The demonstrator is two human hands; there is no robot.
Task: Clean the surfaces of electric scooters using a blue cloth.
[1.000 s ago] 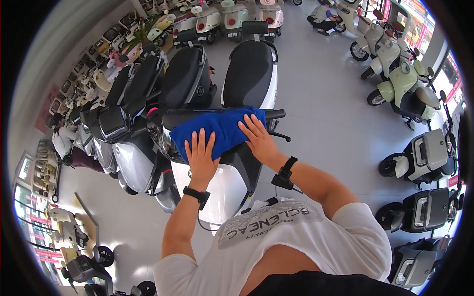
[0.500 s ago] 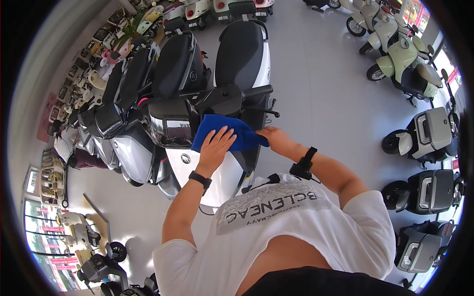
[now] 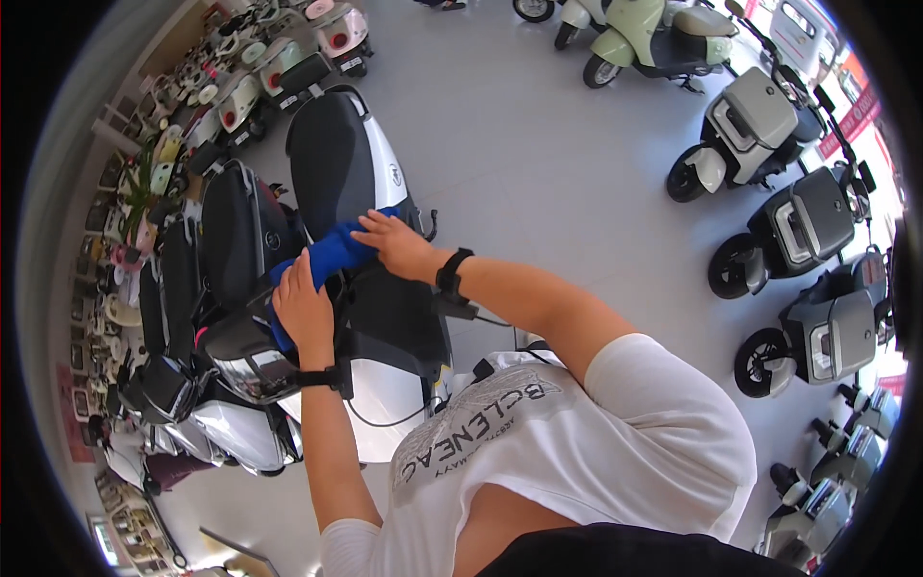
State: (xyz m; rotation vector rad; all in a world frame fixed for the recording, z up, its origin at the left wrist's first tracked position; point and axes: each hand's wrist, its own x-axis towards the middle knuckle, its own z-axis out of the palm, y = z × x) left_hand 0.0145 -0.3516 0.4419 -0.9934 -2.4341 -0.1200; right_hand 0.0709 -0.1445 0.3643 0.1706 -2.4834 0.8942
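Note:
A blue cloth [image 3: 332,252] lies bunched along the handlebar area of a white and black scooter [image 3: 380,380]. My left hand [image 3: 305,313] rests on the cloth's near left part, fingers stretched out over it. At the cloth's right end is my right hand [image 3: 399,247], its fingers spread and touching the cloth. The parts beneath the cloth are covered. Beyond my hands stretches this scooter's black seat [image 3: 330,144]. The glossy dark front housing [image 3: 252,361] sits left of my left wrist.
More scooters stand close on the left, one with a black seat [image 3: 236,236]. Along the right side are a light green scooter [image 3: 615,48], a grey scooter [image 3: 750,120] and a dark scooter [image 3: 803,221]. Grey floor [image 3: 538,183] lies between the rows.
The view has swung right, and my hands appear farther left. The cloth has gone from spread over the front housing to bunched along the handlebar. My right hand's fingers have opened onto it.

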